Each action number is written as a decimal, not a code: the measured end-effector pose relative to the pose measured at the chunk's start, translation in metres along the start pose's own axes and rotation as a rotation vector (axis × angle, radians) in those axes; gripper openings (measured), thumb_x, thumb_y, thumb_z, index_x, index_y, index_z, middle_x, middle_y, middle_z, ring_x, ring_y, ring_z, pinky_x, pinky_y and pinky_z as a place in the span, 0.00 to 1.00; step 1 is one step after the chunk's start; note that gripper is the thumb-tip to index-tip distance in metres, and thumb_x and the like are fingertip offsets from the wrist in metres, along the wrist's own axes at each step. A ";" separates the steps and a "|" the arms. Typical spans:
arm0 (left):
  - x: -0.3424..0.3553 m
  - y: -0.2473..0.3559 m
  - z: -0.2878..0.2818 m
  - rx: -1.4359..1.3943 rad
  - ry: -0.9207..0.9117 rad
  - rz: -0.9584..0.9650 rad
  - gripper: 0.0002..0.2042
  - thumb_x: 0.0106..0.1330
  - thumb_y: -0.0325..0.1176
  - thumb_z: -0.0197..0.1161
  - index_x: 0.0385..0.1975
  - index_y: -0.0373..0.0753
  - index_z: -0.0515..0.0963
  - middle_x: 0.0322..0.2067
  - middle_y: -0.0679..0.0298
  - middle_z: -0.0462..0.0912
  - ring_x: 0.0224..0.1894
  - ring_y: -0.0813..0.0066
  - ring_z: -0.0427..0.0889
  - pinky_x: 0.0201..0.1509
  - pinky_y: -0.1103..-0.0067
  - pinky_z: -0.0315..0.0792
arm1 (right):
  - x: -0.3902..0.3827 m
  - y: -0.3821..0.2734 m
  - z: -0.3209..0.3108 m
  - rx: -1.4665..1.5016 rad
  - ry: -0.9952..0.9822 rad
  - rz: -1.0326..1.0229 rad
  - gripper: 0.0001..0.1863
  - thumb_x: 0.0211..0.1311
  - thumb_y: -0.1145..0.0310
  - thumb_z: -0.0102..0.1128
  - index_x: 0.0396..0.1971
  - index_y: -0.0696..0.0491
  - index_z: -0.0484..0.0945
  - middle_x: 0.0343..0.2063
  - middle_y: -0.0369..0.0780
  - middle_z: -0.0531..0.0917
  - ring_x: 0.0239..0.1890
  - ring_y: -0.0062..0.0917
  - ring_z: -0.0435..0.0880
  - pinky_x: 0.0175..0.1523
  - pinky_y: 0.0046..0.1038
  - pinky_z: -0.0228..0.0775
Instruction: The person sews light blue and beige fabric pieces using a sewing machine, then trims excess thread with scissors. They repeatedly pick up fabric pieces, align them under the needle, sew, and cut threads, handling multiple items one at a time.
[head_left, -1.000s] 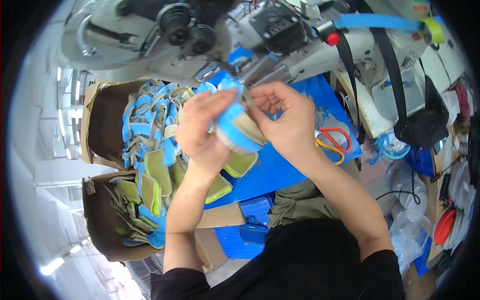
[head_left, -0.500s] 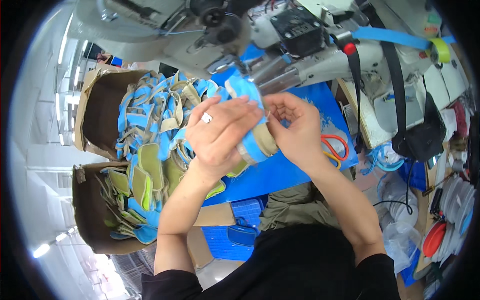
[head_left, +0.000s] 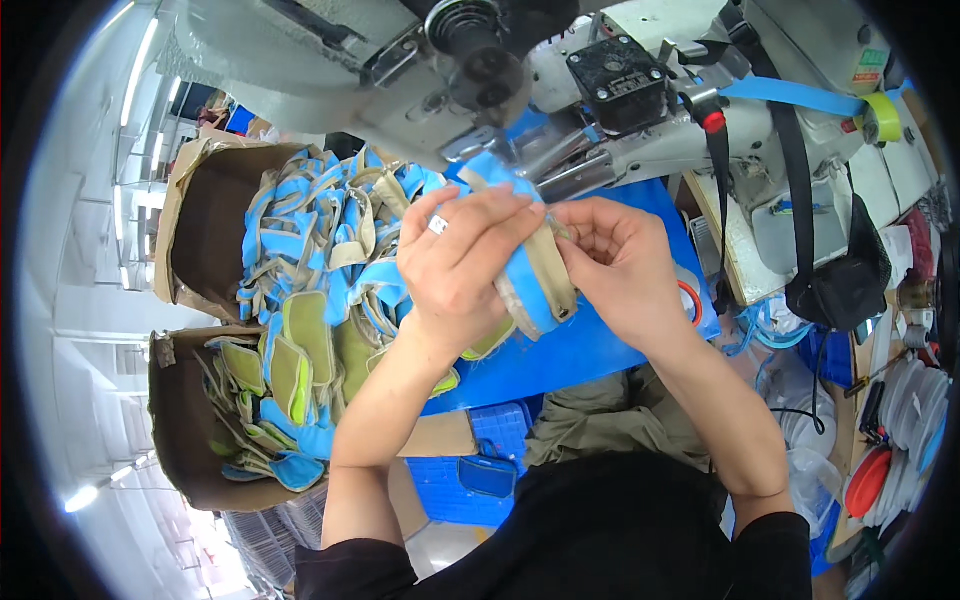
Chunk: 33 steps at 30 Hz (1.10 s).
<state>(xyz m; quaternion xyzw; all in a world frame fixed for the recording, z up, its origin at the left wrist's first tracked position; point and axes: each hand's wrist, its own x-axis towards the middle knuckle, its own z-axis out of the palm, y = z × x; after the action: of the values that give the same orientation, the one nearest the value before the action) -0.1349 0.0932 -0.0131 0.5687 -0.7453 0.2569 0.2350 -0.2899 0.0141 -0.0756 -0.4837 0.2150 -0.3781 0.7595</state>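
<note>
A curved band of blue and beige fabric (head_left: 541, 290) is held under the head of an industrial sewing machine (head_left: 480, 75). My left hand (head_left: 462, 255), a ring on one finger, lies over the band with its fingers pressed together on it. At the band's right edge, my right hand (head_left: 628, 275) has its fingers curled and its thumb and forefinger pinching the beige edging. The far end of the band reaches up by the needle area, where the fingers and machine parts partly hide it. Just right of my right hand, a red loop handle (head_left: 690, 302) shows in part.
Left of my hands lies a heap of blue and beige fabric pieces (head_left: 315, 225), spilling from a cardboard box (head_left: 205, 215). A second box (head_left: 185, 430) holds green and blue pieces. Blue tape (head_left: 790, 92) runs across the machine's right side. Black straps (head_left: 790, 170) hang there.
The view has shifted slightly, moving the machine rightward in the picture. Both hands and the band sit a little further right and lower, and my right hand now covers more of the coloured loop handles.
</note>
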 end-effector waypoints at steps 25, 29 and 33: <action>-0.012 0.012 -0.005 -0.397 -0.075 -0.342 0.15 0.62 0.21 0.71 0.49 0.38 0.87 0.43 0.60 0.83 0.47 0.71 0.81 0.54 0.76 0.73 | -0.011 0.008 -0.004 -0.080 -0.005 -0.172 0.12 0.56 0.75 0.71 0.40 0.62 0.84 0.26 0.40 0.87 0.30 0.22 0.86 0.36 0.26 0.78; -0.011 0.012 -0.004 -0.367 -0.077 -0.310 0.19 0.55 0.26 0.75 0.49 0.39 0.88 0.41 0.59 0.83 0.44 0.67 0.82 0.49 0.74 0.75 | -0.011 0.009 -0.004 -0.075 -0.009 -0.161 0.12 0.56 0.75 0.71 0.40 0.62 0.84 0.27 0.38 0.86 0.30 0.19 0.84 0.37 0.25 0.77; -0.013 0.009 0.000 -0.268 -0.054 -0.250 0.21 0.51 0.32 0.77 0.48 0.40 0.88 0.40 0.60 0.84 0.41 0.64 0.83 0.44 0.72 0.74 | -0.010 0.011 -0.001 -0.005 -0.007 -0.135 0.11 0.57 0.77 0.70 0.40 0.62 0.84 0.27 0.36 0.85 0.31 0.16 0.83 0.38 0.23 0.77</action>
<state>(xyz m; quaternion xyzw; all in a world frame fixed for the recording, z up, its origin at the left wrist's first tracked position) -0.1409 0.1044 -0.0224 0.6271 -0.7024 0.1087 0.3187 -0.2929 0.0238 -0.0861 -0.5002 0.1801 -0.4262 0.7319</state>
